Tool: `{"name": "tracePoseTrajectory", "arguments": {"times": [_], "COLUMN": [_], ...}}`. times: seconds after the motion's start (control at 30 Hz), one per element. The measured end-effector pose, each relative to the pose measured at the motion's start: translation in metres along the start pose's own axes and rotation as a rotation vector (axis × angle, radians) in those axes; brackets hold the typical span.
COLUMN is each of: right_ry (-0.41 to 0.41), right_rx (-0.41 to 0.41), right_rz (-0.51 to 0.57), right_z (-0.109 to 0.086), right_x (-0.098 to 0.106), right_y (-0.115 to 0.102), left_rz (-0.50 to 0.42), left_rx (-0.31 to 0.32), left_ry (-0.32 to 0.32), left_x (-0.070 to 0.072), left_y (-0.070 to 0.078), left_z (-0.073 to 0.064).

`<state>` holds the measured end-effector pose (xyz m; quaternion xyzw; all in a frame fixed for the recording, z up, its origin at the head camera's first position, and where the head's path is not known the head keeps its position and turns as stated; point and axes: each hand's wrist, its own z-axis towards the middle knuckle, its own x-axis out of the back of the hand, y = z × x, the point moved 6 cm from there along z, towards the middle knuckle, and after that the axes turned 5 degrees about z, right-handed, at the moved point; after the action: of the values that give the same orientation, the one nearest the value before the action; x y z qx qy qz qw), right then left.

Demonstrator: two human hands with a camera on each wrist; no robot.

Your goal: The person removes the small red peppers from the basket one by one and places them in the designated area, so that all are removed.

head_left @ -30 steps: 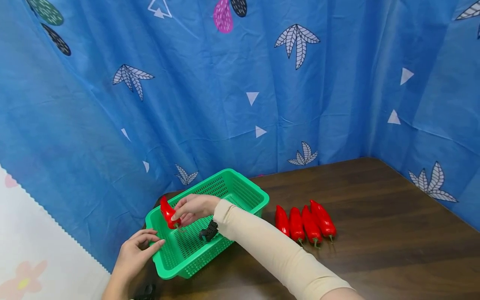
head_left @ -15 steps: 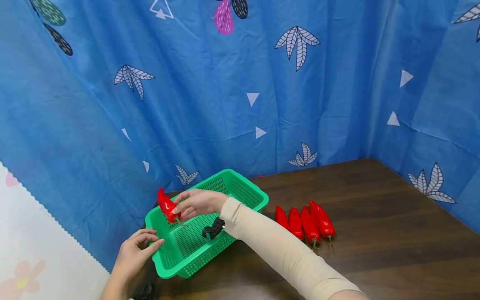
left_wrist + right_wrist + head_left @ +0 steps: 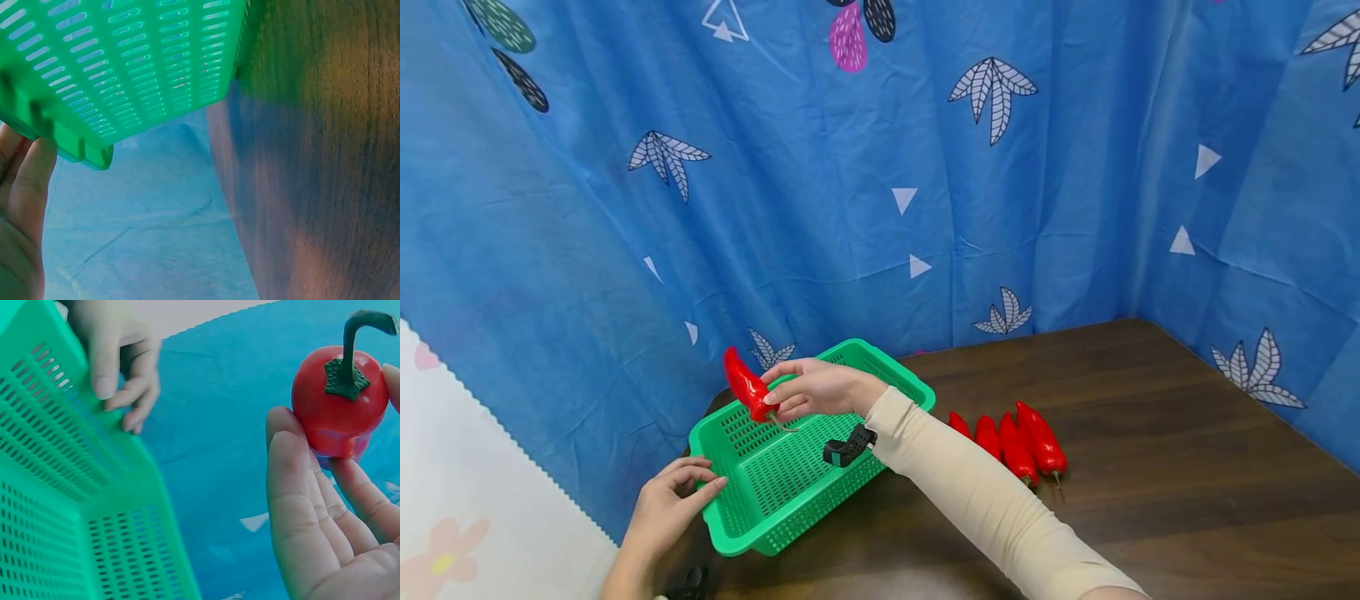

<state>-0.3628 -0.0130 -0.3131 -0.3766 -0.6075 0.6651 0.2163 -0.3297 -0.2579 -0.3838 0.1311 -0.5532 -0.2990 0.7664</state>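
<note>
My right hand (image 3: 820, 388) holds a red chili pepper (image 3: 748, 388) above the green plastic basket (image 3: 760, 527). The pepper is tilted, tip up and to the left, its stem toward the basket. In the right wrist view, thumb and fingers surround the pepper (image 3: 337, 419) near its green stem cap. My left hand (image 3: 670, 504) grips the rim at the basket's left end, thumb and fingers over the edge. Part of that hand also shows under the rim (image 3: 81, 147) in the left wrist view. Little but the perforated floor and walls can be seen inside the basket.
Several red peppers (image 3: 1018, 450) lie side by side on the dark wooden table (image 3: 1150, 433), right of the basket, partly behind my right forearm. A blue patterned curtain (image 3: 850, 192) hangs behind the table. A black wrist camera (image 3: 847, 446) sits below my right wrist.
My right hand has lifted the pepper and shifted it a little to the right, higher over the basket. The left hand stays on the rim.
</note>
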Motion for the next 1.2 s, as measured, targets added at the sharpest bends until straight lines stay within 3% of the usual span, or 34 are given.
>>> {"name": "tracePoseTrajectory", "arguments": {"times": [0.23,0.53,0.9,1.2], "right_ry": [-0.020,-0.020,0.050,0.086], "right_rx": [0.089,0.116,0.161,0.159], "right_rz": [-0.012,-0.067,-0.088,-0.126], "right_z": [-0.030,-0.069,-0.120,-0.155], "right_x": [0.011,0.034,0.084,0.105], "right_y": [-0.019,-0.029,-0.026,-0.018], "left_rz": [-0.002,-0.003,0.003,0.016], "left_rx": [-0.012,-0.013,0.007,0.009], "left_ry": [-0.014,-0.026,-0.047,-0.054], "left_x": [-0.001,0.000,-0.001,-0.002], "left_y": [-0.001,0.000,-0.002,-0.001], "left_z": [0.000,0.001,0.000,0.001]}}
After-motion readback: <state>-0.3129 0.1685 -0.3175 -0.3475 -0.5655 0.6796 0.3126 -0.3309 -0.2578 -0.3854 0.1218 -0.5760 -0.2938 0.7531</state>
